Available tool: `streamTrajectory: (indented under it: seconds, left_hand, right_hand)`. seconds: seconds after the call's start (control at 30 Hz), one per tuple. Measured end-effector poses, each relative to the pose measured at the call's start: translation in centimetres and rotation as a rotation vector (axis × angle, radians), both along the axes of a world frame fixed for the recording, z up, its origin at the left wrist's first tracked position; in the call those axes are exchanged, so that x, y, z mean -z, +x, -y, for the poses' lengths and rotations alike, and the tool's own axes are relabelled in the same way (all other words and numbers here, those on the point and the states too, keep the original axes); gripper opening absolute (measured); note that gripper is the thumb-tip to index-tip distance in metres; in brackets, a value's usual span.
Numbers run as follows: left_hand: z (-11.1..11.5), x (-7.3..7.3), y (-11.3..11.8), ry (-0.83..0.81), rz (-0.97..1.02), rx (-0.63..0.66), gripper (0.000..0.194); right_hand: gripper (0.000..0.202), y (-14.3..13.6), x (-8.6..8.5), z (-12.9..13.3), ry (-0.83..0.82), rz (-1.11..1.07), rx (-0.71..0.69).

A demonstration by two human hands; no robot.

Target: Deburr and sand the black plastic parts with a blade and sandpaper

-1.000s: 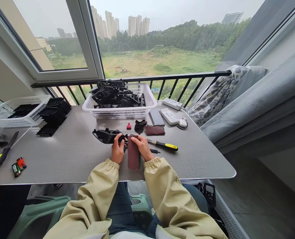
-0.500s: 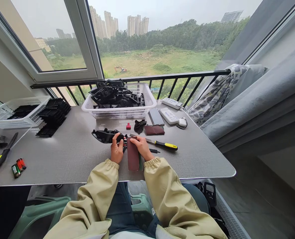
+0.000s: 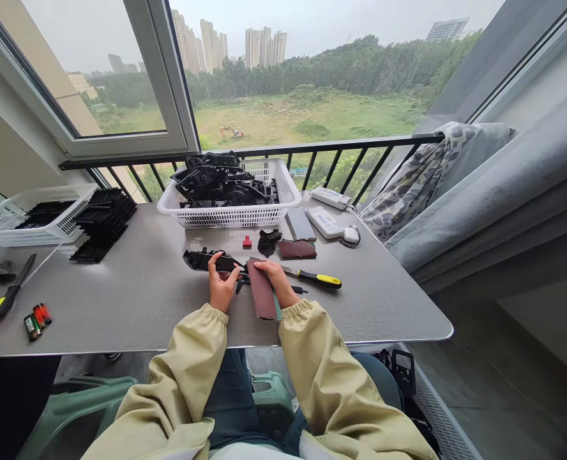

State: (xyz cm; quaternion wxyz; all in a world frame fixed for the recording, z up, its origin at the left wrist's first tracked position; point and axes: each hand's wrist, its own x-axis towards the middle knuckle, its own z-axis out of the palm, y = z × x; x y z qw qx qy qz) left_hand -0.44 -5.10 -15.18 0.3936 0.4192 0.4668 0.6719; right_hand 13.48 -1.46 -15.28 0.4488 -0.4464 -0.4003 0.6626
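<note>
My left hand (image 3: pixel 221 285) grips a long black plastic part (image 3: pixel 202 260), held just above the table with its far end pointing left. A folded sheet of reddish-brown sandpaper (image 3: pixel 263 294) is pinched in my right hand (image 3: pixel 278 281), thumb on top, its lower end hanging toward me. The sandpaper's upper end meets or overlaps the right end of the part; the exact contact is hidden. Just right of my right hand lies a file (image 3: pixel 319 278) with a black and yellow handle. A thin black tool (image 3: pixel 299 290) lies partly hidden beside that hand.
A white basket (image 3: pixel 230 220) heaped with black parts stands at the back. Nearby lie a red clip (image 3: pixel 247 242), a crumpled black piece (image 3: pixel 268 242), folded sandpaper (image 3: pixel 297 249), a phone (image 3: pixel 301 224) and a power strip (image 3: pixel 325 223). Leftward are stacked black parts (image 3: pixel 102 220) and batteries (image 3: pixel 37 321).
The black part has shifted slightly right and been turned in my left hand. The sandpaper has tilted, its lower end swinging right and up, with my right hand moving slightly right.
</note>
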Motion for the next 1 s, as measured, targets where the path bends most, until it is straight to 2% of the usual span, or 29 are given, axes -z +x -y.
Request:
streamTrajectory:
  seconds: [0.23, 0.37, 0.73, 1.0]
  left_hand:
    - [-0.2, -0.4, 0.1, -0.052, 0.161, 0.059, 0.075]
    - [-0.2, -0.4, 0.3, -0.113, 0.168, 0.093, 0.078]
    - [-0.5, 0.0, 0.0, -0.142, 0.083, -0.018, 0.058]
    - [-0.3, 0.1, 0.0, -0.096, -0.045, -0.014, 0.048]
  right_hand:
    - [0.033, 0.0, -1.3, 0.5, -0.017, -0.088, -0.022]
    - [0.035, -0.2, -1.6, 0.8, -0.004, -0.092, -0.028]
    - [0.032, -0.1, -1.6, 0.9, 0.021, -0.007, -0.064]
    - [0.026, -0.4, -1.9, 1.4, 0.044, 0.040, -0.154]
